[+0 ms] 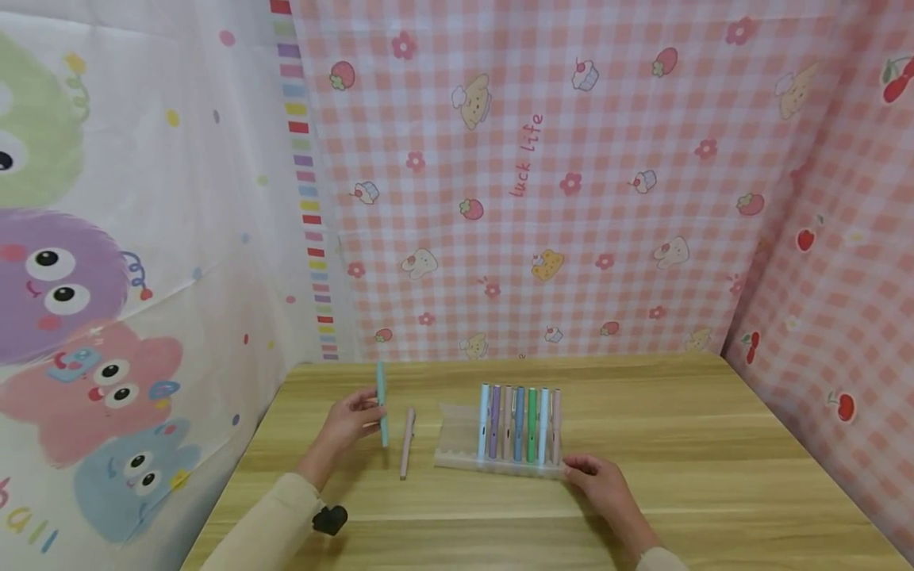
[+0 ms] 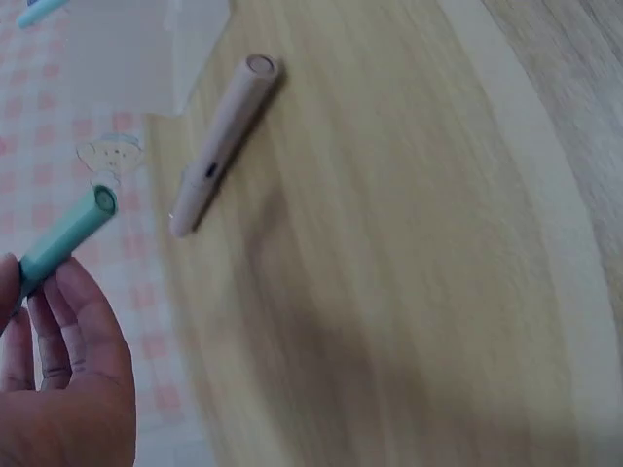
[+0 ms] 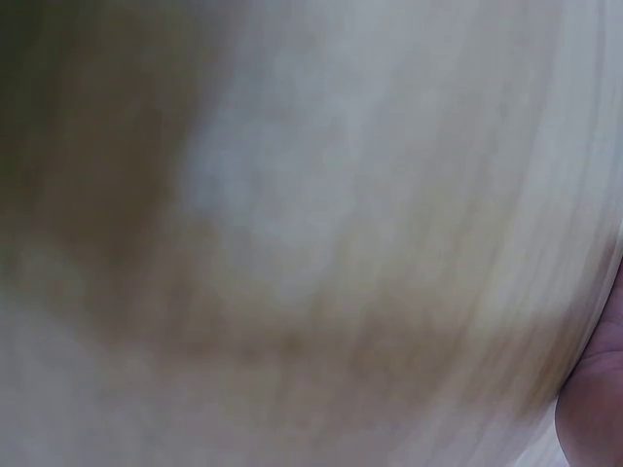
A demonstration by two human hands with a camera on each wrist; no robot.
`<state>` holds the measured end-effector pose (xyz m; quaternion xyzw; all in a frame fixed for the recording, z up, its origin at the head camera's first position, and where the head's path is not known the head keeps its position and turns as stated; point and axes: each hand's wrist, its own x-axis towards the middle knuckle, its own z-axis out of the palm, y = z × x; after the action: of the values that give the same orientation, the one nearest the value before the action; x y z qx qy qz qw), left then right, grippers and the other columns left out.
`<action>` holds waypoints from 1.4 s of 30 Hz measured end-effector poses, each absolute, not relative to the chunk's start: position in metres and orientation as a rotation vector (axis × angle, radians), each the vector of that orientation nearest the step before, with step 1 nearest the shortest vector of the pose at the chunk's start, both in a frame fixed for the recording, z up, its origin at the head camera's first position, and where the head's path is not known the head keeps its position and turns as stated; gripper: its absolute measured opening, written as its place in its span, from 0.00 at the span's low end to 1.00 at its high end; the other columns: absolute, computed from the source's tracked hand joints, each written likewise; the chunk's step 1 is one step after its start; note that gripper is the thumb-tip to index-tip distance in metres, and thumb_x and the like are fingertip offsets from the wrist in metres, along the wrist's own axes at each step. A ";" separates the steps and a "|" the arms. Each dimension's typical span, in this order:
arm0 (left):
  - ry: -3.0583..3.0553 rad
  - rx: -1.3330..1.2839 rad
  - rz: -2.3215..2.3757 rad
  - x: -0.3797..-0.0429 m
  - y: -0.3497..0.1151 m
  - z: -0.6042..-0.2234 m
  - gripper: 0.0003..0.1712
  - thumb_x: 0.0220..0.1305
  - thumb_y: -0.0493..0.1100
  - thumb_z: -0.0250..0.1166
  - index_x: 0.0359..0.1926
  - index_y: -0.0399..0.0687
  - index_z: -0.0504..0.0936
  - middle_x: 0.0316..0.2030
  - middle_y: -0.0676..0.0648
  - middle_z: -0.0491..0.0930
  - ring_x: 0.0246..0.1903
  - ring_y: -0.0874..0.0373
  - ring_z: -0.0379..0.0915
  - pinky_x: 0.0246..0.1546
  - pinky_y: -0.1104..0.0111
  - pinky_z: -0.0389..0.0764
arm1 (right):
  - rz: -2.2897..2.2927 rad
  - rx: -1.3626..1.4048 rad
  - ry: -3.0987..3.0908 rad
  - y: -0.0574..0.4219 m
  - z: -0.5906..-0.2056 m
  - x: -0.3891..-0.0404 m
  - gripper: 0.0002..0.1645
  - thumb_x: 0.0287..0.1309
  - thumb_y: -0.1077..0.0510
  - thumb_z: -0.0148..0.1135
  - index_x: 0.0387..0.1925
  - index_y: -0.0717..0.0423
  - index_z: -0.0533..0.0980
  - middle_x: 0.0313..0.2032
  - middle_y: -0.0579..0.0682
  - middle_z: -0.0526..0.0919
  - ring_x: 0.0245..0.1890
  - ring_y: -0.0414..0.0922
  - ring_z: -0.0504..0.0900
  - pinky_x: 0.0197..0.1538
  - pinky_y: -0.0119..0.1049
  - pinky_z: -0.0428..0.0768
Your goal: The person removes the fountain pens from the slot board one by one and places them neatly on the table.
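My left hand [image 1: 351,419] pinches a mint-green pen [image 1: 382,404], held upright above the left side of the table. In the left wrist view the mint pen [image 2: 70,233] sits between thumb and fingers, one round end pointing out. Just right of this hand, a pale pink pen [image 1: 407,444] lies on the wood. A translucent pen tray [image 1: 457,460] holds several pens side by side at its right: light blue, purple, pinkish, blue and green. My right hand [image 1: 600,482] grips the tray's right front corner. The right wrist view is blurred, showing only part of that hand [image 3: 594,409].
The wood-grain table [image 1: 714,476] runs back to a pink checked curtain [image 1: 571,222]. A white cartoon-print curtain [image 1: 178,238] hangs at the left, and a cherry-print cloth [image 1: 835,317] at the right. A black object [image 1: 330,520] is at my left wrist.
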<state>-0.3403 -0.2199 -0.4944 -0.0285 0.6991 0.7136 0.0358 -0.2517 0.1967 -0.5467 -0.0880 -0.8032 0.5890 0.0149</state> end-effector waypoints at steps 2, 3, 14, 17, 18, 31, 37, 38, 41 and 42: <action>2.124 -0.097 2.183 -0.340 -0.223 -0.498 0.27 0.67 0.28 0.61 0.66 0.30 0.68 0.43 0.41 0.77 0.41 0.53 0.78 0.48 0.59 0.81 | 1.832 -0.267 -2.500 0.197 -0.547 -0.252 0.11 0.62 0.67 0.63 0.44 0.70 0.81 0.40 0.56 0.85 0.37 0.43 0.79 0.39 0.33 0.80; 2.122 -0.095 2.169 -0.340 -0.224 -0.500 0.28 0.67 0.28 0.61 0.67 0.29 0.67 0.44 0.40 0.77 0.41 0.52 0.78 0.48 0.58 0.81 | 1.832 -0.270 -2.498 0.197 -0.547 -0.252 0.11 0.61 0.67 0.63 0.44 0.70 0.82 0.40 0.56 0.85 0.37 0.43 0.79 0.39 0.33 0.80; 2.117 -0.091 2.018 -0.333 -0.225 -0.515 0.32 0.64 0.29 0.64 0.67 0.29 0.66 0.42 0.41 0.78 0.35 0.56 0.79 0.41 0.62 0.82 | 1.830 -0.269 -2.500 0.196 -0.546 -0.253 0.11 0.62 0.67 0.63 0.44 0.70 0.82 0.40 0.56 0.84 0.38 0.43 0.79 0.39 0.33 0.81; 2.103 -0.103 2.021 -0.334 -0.224 -0.519 0.31 0.64 0.29 0.64 0.67 0.29 0.67 0.41 0.42 0.78 0.34 0.55 0.79 0.40 0.62 0.82 | 1.828 -0.266 -2.505 0.196 -0.546 -0.253 0.11 0.62 0.67 0.63 0.44 0.70 0.82 0.40 0.56 0.84 0.37 0.44 0.79 0.39 0.33 0.81; 2.098 -0.109 2.029 -0.334 -0.223 -0.520 0.31 0.64 0.29 0.64 0.67 0.29 0.67 0.41 0.42 0.78 0.34 0.55 0.79 0.40 0.62 0.82 | 1.830 -0.265 -2.506 0.196 -0.546 -0.253 0.11 0.62 0.67 0.63 0.44 0.70 0.81 0.40 0.56 0.84 0.38 0.44 0.79 0.39 0.33 0.81; 2.125 -0.203 1.996 -0.334 -0.220 -0.530 0.30 0.63 0.29 0.65 0.66 0.30 0.69 0.42 0.41 0.79 0.34 0.56 0.77 0.36 0.63 0.82 | 1.848 -0.278 -2.520 0.196 -0.545 -0.254 0.11 0.64 0.67 0.62 0.45 0.70 0.81 0.41 0.56 0.84 0.40 0.45 0.80 0.42 0.37 0.82; 2.138 -0.203 1.971 -0.333 -0.219 -0.534 0.31 0.62 0.29 0.66 0.66 0.30 0.69 0.42 0.41 0.81 0.33 0.56 0.77 0.35 0.65 0.82 | 1.838 -0.308 -2.548 0.196 -0.543 -0.253 0.12 0.64 0.66 0.62 0.47 0.69 0.81 0.43 0.57 0.84 0.40 0.45 0.80 0.44 0.39 0.82; 2.136 -0.207 1.971 -0.333 -0.219 -0.534 0.31 0.62 0.29 0.66 0.66 0.30 0.69 0.42 0.42 0.81 0.33 0.56 0.77 0.34 0.65 0.82 | 1.834 -0.308 -2.551 0.196 -0.543 -0.253 0.12 0.64 0.66 0.62 0.47 0.69 0.81 0.43 0.57 0.84 0.40 0.45 0.80 0.44 0.39 0.82; 2.131 -0.197 1.976 -0.333 -0.219 -0.535 0.31 0.61 0.29 0.66 0.65 0.29 0.69 0.40 0.42 0.81 0.32 0.57 0.77 0.34 0.66 0.82 | 1.834 -0.302 -2.545 0.197 -0.544 -0.253 0.12 0.64 0.66 0.62 0.46 0.69 0.81 0.42 0.56 0.84 0.40 0.45 0.80 0.43 0.39 0.82; 2.129 -0.198 1.976 -0.334 -0.219 -0.535 0.31 0.61 0.29 0.66 0.65 0.29 0.69 0.40 0.43 0.81 0.32 0.57 0.77 0.33 0.66 0.82 | 1.832 -0.298 -2.542 0.197 -0.544 -0.252 0.12 0.63 0.66 0.62 0.46 0.70 0.81 0.42 0.56 0.84 0.40 0.45 0.80 0.43 0.38 0.82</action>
<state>-0.3335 -0.2187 -0.5352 -0.0676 0.7265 0.6741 0.1149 -0.2524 0.1969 -0.5442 -0.0947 -0.8076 0.5821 -0.0030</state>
